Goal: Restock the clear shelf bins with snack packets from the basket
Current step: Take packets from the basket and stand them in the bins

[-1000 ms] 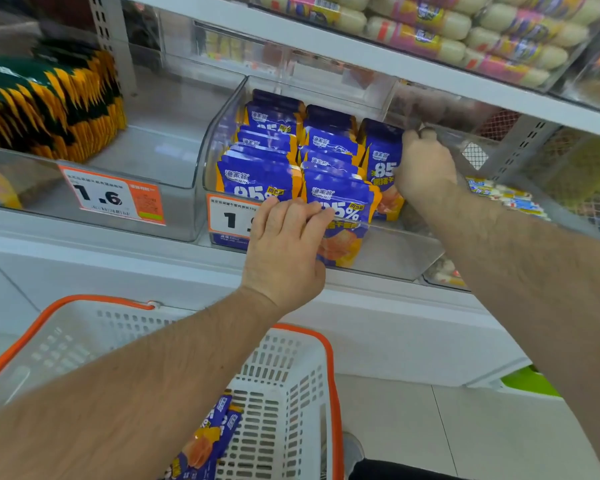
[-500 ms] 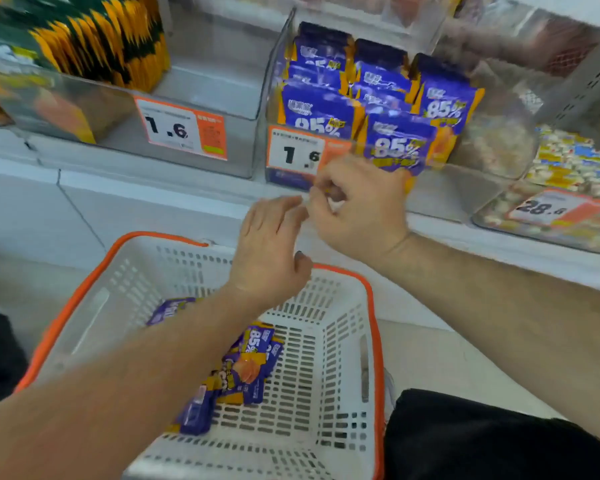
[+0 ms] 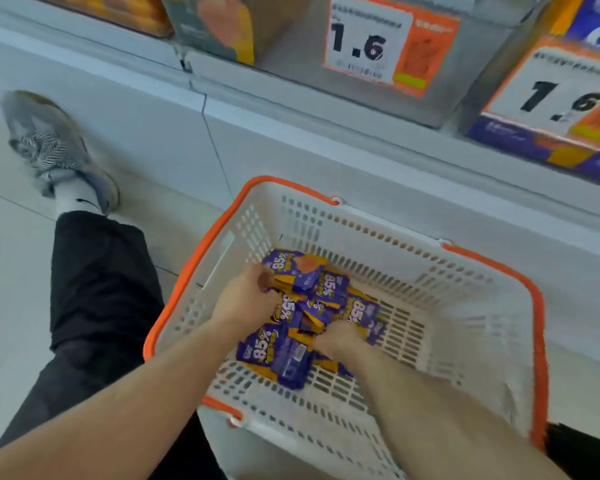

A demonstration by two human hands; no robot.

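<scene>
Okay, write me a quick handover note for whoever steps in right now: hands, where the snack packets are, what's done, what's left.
Left hand: down in the white plastic basket with orange rim, fingers on the pile of purple-and-orange snack packets.
Right hand: also in the pile; its grip is hidden.
Done: the clear shelf bin with the 1.6 price tag at upper right already shows purple packets.
Left: lift the remaining packets and stack them into that bin.

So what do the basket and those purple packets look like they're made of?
Basket: looks like rigid moulded plastic, matte off-white with an orange rim; the slotted lattice walls suggest it. Purple packets: likely thin printed plastic film, glossy; they crease and catch light. Blur leaves both uncertain.
</scene>
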